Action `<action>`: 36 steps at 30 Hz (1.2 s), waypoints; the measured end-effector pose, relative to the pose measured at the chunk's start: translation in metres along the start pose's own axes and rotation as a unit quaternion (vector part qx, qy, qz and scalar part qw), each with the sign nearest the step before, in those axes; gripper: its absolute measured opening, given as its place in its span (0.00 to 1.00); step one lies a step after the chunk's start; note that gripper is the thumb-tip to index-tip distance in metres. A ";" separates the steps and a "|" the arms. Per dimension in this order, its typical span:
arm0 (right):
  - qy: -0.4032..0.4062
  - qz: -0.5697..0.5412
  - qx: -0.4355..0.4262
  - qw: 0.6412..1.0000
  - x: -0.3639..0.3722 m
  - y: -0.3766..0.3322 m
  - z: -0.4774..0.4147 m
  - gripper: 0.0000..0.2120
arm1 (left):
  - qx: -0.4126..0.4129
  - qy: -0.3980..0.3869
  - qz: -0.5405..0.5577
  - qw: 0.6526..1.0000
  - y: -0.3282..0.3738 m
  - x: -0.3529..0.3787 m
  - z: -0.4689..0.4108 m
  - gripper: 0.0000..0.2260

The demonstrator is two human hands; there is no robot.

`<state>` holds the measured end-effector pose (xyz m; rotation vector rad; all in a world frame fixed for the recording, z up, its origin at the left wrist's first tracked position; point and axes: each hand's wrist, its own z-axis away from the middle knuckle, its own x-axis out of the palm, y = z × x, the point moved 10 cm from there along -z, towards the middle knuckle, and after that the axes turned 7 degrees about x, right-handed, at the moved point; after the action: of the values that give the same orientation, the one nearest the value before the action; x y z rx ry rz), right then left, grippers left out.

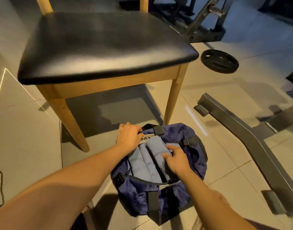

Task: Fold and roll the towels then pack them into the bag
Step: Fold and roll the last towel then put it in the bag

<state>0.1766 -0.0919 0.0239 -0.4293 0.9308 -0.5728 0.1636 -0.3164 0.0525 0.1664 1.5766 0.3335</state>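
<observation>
A dark blue bag (137,195) with black straps stands open on the tiled floor in front of the chair. Inside it lie rolled light blue towels (142,161), side by side and filling the opening. My left hand (128,136) grips the bag's far rim at its left end, fingers curled over the edge. My right hand (176,159) reaches into the bag, and its fingers pinch the rightmost towel roll (156,145) near its far end.
A wooden chair (99,47) with a black padded seat stands just beyond the bag. A grey metal bench frame (238,133) lies on the floor to the right. A black weight plate (219,61) rests farther back, with gym equipment behind it.
</observation>
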 end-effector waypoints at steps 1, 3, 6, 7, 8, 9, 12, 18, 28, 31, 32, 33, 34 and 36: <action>0.011 0.000 -0.001 1.000 0.004 -0.001 -0.003 0.23 | -0.003 -0.004 -0.008 1.000 -0.002 0.001 -0.003 0.08; 0.029 0.024 0.006 0.999 0.011 0.001 -0.004 0.23 | -0.006 -0.009 -0.018 1.000 -0.005 0.003 -0.006 0.09; 0.035 0.060 0.013 0.998 0.016 0.009 -0.004 0.23 | -0.017 -0.001 0.018 1.000 -0.007 0.001 -0.013 0.10; 0.036 0.069 0.013 0.997 0.016 0.011 -0.006 0.23 | -0.029 0.006 0.047 0.998 -0.009 -0.004 -0.017 0.10; 0.038 0.078 0.012 0.996 0.014 0.011 -0.007 0.24 | -0.043 0.013 0.077 0.996 -0.013 -0.008 -0.021 0.10; 0.042 0.088 0.011 0.995 0.012 0.011 -0.008 0.24 | -0.053 0.014 0.097 0.994 -0.016 -0.012 -0.026 0.09; 0.060 0.116 0.000 0.991 0.007 0.011 -0.011 0.23 | -0.053 -0.030 0.116 0.991 -0.019 -0.010 -0.032 0.09; 0.085 0.186 -0.043 0.978 0.012 0.005 -0.011 0.21 | -0.053 -0.031 0.155 0.986 -0.025 -0.004 -0.005 0.04; 0.195 0.162 -0.163 0.954 -0.019 -0.043 0.019 0.11 | -0.099 0.084 0.080 0.988 -0.040 -0.034 0.102 0.14; 0.115 0.177 -0.240 0.948 0.014 -0.068 0.030 0.06 | -0.220 -0.007 0.064 0.973 -0.051 -0.005 0.137 0.23; 0.083 0.189 -0.255 0.945 0.028 -0.073 0.033 0.07 | -0.247 -0.058 0.051 0.966 -0.053 0.009 0.146 0.24; 0.061 0.201 -0.267 0.941 0.040 -0.077 0.037 0.08 | -0.268 -0.099 0.041 0.957 -0.056 0.022 0.154 0.26; 0.047 0.218 -0.273 0.936 0.050 -0.079 0.040 0.08 | -0.280 -0.134 0.036 0.950 -0.057 0.032 0.161 0.28; 0.042 0.270 -0.277 0.921 0.062 -0.079 0.046 0.09 | -0.296 -0.164 0.039 0.940 -0.061 0.044 0.170 0.28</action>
<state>0.2226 -0.1877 0.0550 -0.6251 1.2358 0.1932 0.3369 -0.3425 -0.0089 -0.1773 1.0868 0.7856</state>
